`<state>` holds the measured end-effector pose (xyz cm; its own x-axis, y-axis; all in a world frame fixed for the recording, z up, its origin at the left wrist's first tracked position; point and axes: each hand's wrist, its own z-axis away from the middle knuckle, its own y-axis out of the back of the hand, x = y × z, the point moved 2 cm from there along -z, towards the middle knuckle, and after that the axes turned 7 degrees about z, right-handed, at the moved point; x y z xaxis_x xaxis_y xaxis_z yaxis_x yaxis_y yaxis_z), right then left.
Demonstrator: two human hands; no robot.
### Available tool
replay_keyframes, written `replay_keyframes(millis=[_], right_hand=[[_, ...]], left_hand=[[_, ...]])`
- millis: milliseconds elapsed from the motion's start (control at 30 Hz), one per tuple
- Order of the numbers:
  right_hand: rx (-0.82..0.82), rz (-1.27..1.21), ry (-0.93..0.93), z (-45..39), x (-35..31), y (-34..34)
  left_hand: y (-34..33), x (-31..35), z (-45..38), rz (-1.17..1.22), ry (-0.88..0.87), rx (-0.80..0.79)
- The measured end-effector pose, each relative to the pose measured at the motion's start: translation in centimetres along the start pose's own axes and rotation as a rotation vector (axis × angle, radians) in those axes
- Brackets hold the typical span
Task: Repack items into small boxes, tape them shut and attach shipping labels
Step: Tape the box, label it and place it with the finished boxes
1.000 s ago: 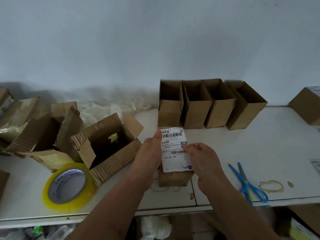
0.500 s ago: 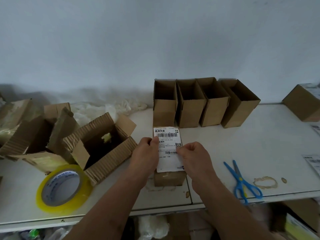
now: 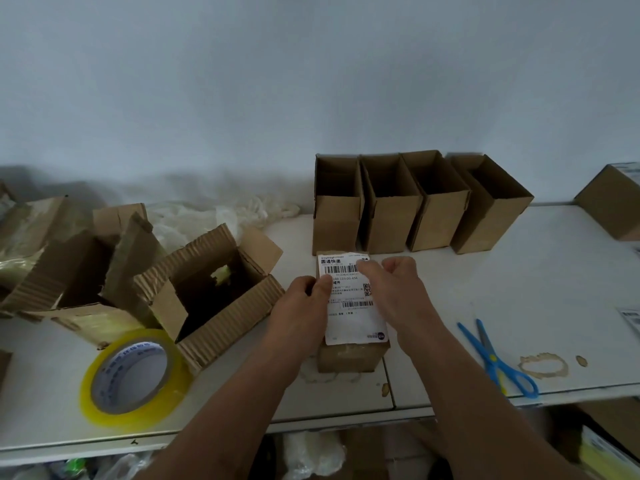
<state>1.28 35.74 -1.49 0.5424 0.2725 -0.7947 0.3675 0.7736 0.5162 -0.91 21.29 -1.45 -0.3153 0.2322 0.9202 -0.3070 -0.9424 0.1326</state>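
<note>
A small closed cardboard box [image 3: 349, 358] stands near the table's front edge. A white shipping label [image 3: 351, 315] with barcodes lies flat on its top. My left hand [image 3: 299, 306] holds the box's left side with curled fingers, its thumb on the label's left edge. The thumb of my right hand [image 3: 394, 289] presses down on the label's upper right corner, and its other fingers are curled into a fist just right of the box.
Several empty open boxes [image 3: 398, 223] line the wall behind. A torn corrugated box [image 3: 207, 289] and a yellow tape roll [image 3: 135, 375] lie to the left, with blue scissors [image 3: 495, 358] to the right. At the far right are a closed box [image 3: 613, 206] and loose labels [image 3: 632, 317].
Both hands have lowered the label from the air onto the top of the small box. My right hand has moved up to the label's top right corner.
</note>
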Motion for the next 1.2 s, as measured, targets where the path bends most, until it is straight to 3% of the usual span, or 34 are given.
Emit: replay_keyframes(millis=[167,267,400,667,967,1200], right_hand=[[0.043,0.399,0.207,-1.3,-1.7,-0.9],[0.011,0.547,0.233,-1.9,-1.8,-1.9],[-0.013,0.547,0.198,-2.4,-1.2,-2.7],[0.009,0.509,0.233,-2.8,-0.8,-3.5],[0.098,0.843,0.259,-2.3,-2.5,-3.1],[-0.001,0.889,0.328,-2.3,-2.3,-3.9]], left_hand=[[-0.1,-1.0,1.1,0.031,-0.014,-0.039],[-1.0,-2.3,1.4,0.052,-0.039,-0.003],[-2.2,-3.9,1.0,0.038,-0.144,0.071],[-2.3,-4.9,0.6,0.043,-0.140,0.098],[-2.9,-5.3,0.7,0.050,-0.157,0.155],[-3.4,-5.7,0.4,0.131,-0.162,0.174]])
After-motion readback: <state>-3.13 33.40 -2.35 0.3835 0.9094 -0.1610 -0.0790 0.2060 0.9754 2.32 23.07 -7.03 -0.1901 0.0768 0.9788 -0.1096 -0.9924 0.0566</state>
